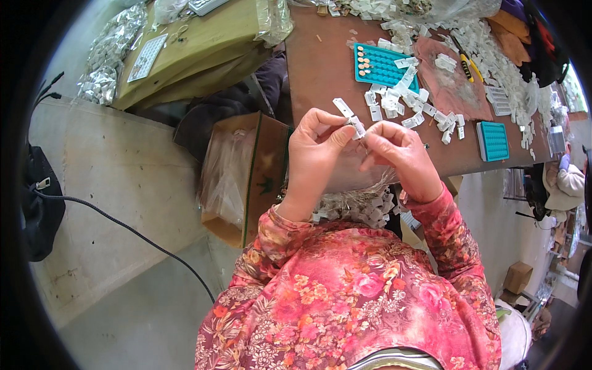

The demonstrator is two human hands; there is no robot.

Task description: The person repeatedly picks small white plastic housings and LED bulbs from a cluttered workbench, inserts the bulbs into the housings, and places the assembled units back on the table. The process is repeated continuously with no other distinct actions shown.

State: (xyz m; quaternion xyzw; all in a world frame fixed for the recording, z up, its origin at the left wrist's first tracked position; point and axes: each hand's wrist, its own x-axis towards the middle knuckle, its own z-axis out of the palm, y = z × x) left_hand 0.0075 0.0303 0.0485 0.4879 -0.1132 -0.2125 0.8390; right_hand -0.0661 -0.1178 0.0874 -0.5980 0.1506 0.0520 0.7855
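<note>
My left hand [320, 137] pinches a small white hinged plastic box [357, 127] between thumb and fingertips, its lid [342, 107] standing open. Close against the box, my right hand [394, 147] has its thumb and fingers pressed together; whatever they hold is too small to make out. Both hands are raised in front of the table's near edge. Just beyond them lie many similar white boxes [390, 105] in a loose heap. A teal tray [394, 61] with rows of pits carries several small round gold pieces at its left side.
The brown table [320, 68] also bears a reddish cloth [441, 89], yellow-black pliers [470, 66] and a second teal tray [493, 141]. Plastic pieces pile up along its far right. A cardboard box [246, 179] lined with clear plastic stands left of my arms. A black cord [132, 221] crosses the left side.
</note>
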